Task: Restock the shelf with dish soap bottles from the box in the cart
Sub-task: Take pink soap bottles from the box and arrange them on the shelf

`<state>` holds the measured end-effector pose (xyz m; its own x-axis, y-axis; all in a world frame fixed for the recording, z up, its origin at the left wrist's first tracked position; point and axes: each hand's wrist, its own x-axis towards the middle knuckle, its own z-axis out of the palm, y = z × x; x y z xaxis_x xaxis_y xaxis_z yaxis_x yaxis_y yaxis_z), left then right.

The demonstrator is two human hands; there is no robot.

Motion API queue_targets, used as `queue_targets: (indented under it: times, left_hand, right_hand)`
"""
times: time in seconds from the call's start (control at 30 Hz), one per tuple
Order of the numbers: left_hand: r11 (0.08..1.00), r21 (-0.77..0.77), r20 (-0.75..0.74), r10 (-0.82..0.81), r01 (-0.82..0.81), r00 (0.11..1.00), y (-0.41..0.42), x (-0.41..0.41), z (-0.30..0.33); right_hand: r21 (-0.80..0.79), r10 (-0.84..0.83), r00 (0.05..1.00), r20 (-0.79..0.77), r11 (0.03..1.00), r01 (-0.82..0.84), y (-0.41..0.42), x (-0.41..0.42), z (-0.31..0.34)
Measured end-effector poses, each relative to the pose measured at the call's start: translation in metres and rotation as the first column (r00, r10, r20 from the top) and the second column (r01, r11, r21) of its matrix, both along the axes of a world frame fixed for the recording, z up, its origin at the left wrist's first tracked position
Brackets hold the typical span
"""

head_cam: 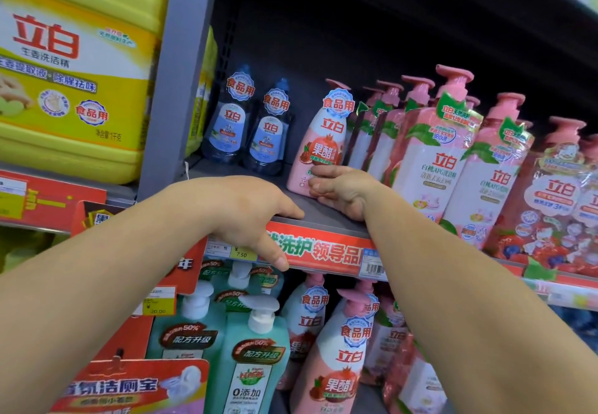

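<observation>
The pink dish soap bottle [318, 142] stands upright on the shelf [326, 214], its lower body wrapped by the right hand [339, 192], whose fingers [323, 171] curl round the front. It looks like stiff, smooth plastic, full and fairly heavy, probably slippery; the waist just above those fingers seems the surest hold, not the pump top. To the fingers' left stand two dark blue bottles [249, 129]; to their right, taller pink pump bottles [430, 155]. The left hand [255, 216] grips the shelf edge, thumb over the red price strip [323, 252].
</observation>
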<state>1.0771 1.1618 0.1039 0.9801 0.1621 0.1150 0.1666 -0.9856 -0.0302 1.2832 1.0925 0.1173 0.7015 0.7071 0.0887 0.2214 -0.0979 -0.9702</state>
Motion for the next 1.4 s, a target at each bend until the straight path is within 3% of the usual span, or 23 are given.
queue_targets:
  times: [0.43,0.57,0.67,0.73,0.8,0.93,1.0,1.07,1.17,1.4]
  left_hand:
    - [1.000,-0.002,0.031,0.000,0.000,1.000,0.002,0.003,-0.002]
    - [1.000,-0.006,0.037,0.012,-0.012,0.999,-0.001,0.002,0.001]
    - [0.998,-0.061,0.241,-0.007,0.022,0.970,-0.009,-0.006,0.004]
    - [0.994,-0.092,0.517,-0.006,0.062,0.856,-0.014,-0.024,0.005]
    - [0.991,-0.120,0.686,0.046,0.050,0.726,-0.018,-0.057,0.003]
    - [0.956,-0.203,0.687,0.294,-0.212,0.664,-0.007,-0.157,-0.021]
    - [0.886,-0.265,0.613,0.460,-0.380,0.643,0.005,-0.218,-0.043]
    - [0.778,-0.281,0.519,0.616,-0.562,0.593,0.022,-0.282,-0.069]
    - [0.521,-0.262,0.344,0.837,-0.812,0.425,0.047,-0.388,-0.114]
    - [0.084,-0.135,0.076,0.994,-0.987,0.075,0.072,-0.604,-0.212]
  right_hand:
    - [0.022,-0.088,0.996,0.008,0.996,0.088,0.009,0.008,-0.001]
    - [-0.001,-0.109,0.985,0.135,0.994,0.110,0.010,0.003,0.001]
    - [0.124,-0.058,0.959,0.279,0.992,0.024,0.008,-0.024,0.017]
    - [0.255,-0.013,0.922,0.387,0.962,-0.093,0.002,-0.057,0.031]
    - [0.339,0.040,0.871,0.489,0.912,-0.232,-0.006,-0.100,0.037]
    - [0.310,0.215,0.734,0.644,0.804,-0.508,-0.005,-0.204,0.019]
    - [0.186,0.313,0.625,0.715,0.776,-0.602,0.013,-0.264,-0.005]
    - [-0.021,0.398,0.439,0.806,0.759,-0.650,0.039,-0.330,-0.036]
    - [-0.288,0.502,0.189,0.844,0.722,-0.629,0.088,-0.438,-0.086]
    - [-0.456,0.670,0.060,0.740,0.566,-0.687,0.178,-0.674,-0.205]
